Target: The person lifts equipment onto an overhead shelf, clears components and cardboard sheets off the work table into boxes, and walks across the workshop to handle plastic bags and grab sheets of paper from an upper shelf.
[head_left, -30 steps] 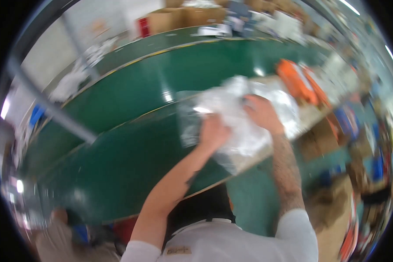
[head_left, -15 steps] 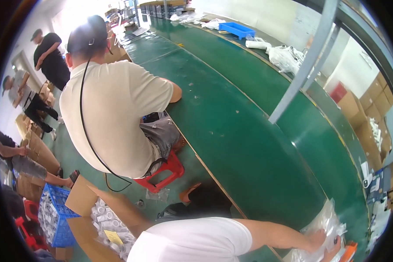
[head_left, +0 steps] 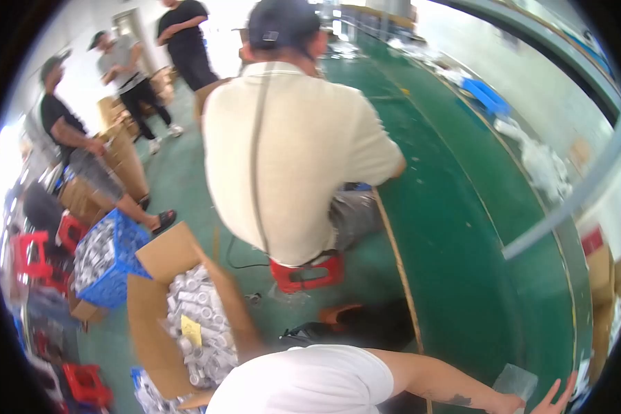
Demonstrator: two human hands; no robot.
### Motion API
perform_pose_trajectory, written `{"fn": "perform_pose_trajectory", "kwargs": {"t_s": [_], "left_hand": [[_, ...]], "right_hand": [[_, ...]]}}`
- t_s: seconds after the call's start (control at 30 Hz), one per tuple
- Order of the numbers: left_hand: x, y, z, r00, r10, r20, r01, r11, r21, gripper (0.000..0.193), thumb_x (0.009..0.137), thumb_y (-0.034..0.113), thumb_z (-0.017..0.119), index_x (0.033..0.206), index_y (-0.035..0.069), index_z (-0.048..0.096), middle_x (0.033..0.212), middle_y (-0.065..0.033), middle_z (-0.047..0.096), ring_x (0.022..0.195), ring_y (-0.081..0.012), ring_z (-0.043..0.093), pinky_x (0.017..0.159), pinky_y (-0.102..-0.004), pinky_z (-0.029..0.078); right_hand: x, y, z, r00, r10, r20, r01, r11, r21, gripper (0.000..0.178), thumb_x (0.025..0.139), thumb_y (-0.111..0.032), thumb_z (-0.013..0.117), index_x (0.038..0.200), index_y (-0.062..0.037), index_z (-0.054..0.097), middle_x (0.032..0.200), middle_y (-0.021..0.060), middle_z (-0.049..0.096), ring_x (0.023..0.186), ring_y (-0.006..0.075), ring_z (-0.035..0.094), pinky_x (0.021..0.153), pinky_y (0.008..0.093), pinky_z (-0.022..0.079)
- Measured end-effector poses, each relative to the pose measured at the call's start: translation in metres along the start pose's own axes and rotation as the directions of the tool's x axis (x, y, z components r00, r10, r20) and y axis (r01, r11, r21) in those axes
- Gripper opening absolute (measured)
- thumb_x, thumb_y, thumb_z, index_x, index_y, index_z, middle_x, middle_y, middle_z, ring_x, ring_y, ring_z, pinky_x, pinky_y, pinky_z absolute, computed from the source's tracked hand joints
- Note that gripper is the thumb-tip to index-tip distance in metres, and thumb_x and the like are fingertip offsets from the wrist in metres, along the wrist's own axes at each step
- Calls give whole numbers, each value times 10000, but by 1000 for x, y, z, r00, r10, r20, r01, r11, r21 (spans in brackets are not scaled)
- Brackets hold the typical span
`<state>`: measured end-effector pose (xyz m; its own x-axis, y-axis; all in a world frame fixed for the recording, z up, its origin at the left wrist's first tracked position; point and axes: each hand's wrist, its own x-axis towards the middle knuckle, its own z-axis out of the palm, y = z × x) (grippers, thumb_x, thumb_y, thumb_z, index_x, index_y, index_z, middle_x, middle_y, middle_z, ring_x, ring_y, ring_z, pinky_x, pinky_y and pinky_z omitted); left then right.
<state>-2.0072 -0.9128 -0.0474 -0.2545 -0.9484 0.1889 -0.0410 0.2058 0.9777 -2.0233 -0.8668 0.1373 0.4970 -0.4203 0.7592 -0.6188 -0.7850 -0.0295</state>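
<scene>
The clear plastic bag (head_left: 516, 379) is at the lower right, over the green worktop (head_left: 462, 276). The person's left hand (head_left: 508, 403) meets its near edge; whether the fingers pinch it cannot be told. The right hand (head_left: 557, 399), partly cut off, has its fingers spread beside it. The film looks light, limp and slippery, probably best gripped by an edge.
</scene>
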Motion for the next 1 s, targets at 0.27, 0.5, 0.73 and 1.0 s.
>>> {"fn": "perform_pose_trajectory", "kwargs": {"t_s": [0.27,0.5,0.73,1.0], "left_hand": [[-136,50,-169,809,238,-538,-315,947,-54,332,684,101,684,992,-6,621,865,-123,657,788,-202,629,680,-316,510],[-240,47,-230,515,-49,-856,-171,973,-158,300,814,143,631,1052,-38,601,883,-109,639,782,-170,627,628,-276,516],[-283,50,-237,404,-76,-911,-68,991,-113,325,887,192,556,1115,-39,555,979,-121,634,853,-167,622,737,-282,501],[-275,61,-275,320,48,-946,-74,997,26,212,838,98,581,1007,-27,554,755,-90,620,615,-141,601,551,-294,479]], "right_hand": [[6,-100,101,892,-145,428,-225,679,699,349,861,-114,605,1176,34,580,987,169,646,909,280,617,796,324,482],[-28,-174,160,906,-382,184,-12,411,912,248,925,-85,546,1116,65,597,884,122,650,730,186,589,638,286,463],[-48,-206,204,908,-419,-23,182,345,921,220,930,-89,547,1092,58,528,934,133,589,800,188,561,657,286,449],[-44,-195,214,943,-278,183,-50,425,904,119,936,-77,553,949,40,564,784,91,574,687,149,539,590,278,435]]}}
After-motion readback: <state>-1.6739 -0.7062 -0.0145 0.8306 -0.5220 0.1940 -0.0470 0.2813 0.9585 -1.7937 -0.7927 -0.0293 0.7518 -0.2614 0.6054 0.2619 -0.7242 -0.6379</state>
